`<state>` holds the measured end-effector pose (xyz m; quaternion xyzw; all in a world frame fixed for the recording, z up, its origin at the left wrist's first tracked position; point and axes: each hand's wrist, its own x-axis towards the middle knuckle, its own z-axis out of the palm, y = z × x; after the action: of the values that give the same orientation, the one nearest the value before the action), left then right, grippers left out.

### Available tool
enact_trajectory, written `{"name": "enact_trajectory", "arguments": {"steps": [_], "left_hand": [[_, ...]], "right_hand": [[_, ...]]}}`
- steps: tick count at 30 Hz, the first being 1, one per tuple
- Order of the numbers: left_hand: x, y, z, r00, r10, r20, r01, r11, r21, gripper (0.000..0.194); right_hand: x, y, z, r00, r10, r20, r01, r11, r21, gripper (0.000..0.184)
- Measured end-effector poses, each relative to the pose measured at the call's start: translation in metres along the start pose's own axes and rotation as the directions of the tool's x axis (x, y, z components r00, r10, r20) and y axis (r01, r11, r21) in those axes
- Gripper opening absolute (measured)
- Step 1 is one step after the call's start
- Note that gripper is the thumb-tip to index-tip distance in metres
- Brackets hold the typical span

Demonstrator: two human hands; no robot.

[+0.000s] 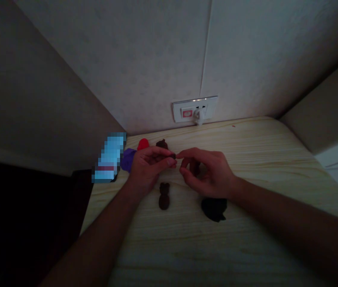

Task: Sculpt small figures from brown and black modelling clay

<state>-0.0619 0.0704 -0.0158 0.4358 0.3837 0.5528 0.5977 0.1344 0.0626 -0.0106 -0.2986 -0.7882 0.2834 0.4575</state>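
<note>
My left hand (pixel 151 167) pinches a small dark brown piece (pixel 173 156), which looks like modelling clay, between thumb and index finger. My right hand (pixel 206 169) is just to its right, fingers bent and apart, the index fingertip at the edge of that piece. Below the hands a brown figure (pixel 164 197) lies on the table, a round body and a smaller head with two ear-like bumps. Behind my left hand sit a brown lump (pixel 162 144), a red lump (pixel 143 144) and a purple lump (pixel 127 160), partly covered. A flat black piece (pixel 214 209) lies under my right wrist.
The pale wood-grain table (pixel 204 247) meets a wall at the back. A phone (pixel 109 157) with a lit, blurred screen stands at the table's left edge. On the wall is a socket plate (pixel 194 108) with a white plug (pixel 199 116) in it. The light is dim.
</note>
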Motion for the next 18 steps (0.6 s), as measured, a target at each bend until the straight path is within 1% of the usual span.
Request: {"name": "enact_trajectory", "arguments": {"steps": [7,10,15,18], "left_hand": [[0.0003,-0.0004,-0.0011,1.000,0.006,0.016,-0.006,1.000,0.004,0.021],[0.0003,-0.0008,-0.0005,1.000,0.011,0.011,-0.011,1.000,-0.001,0.020],[0.0000,-0.0008,0.0003,1.000,0.002,-0.027,-0.001,1.000,0.030,0.022],[0.0004,-0.0007,0.0004,1.000,0.009,-0.010,-0.009,1.000,0.018,0.021]], "right_hand": [[-0.0008,0.0004,0.0007,1.000,0.005,-0.012,-0.005,1.000,0.002,0.026],[-0.0008,0.0005,0.0007,1.000,0.010,-0.019,-0.010,1.000,0.007,0.025],[-0.0015,0.0011,0.0006,0.999,0.007,-0.031,-0.007,1.000,0.015,0.024],[-0.0013,0.0008,0.0004,1.000,0.000,-0.030,0.000,1.000,0.004,0.025]]}}
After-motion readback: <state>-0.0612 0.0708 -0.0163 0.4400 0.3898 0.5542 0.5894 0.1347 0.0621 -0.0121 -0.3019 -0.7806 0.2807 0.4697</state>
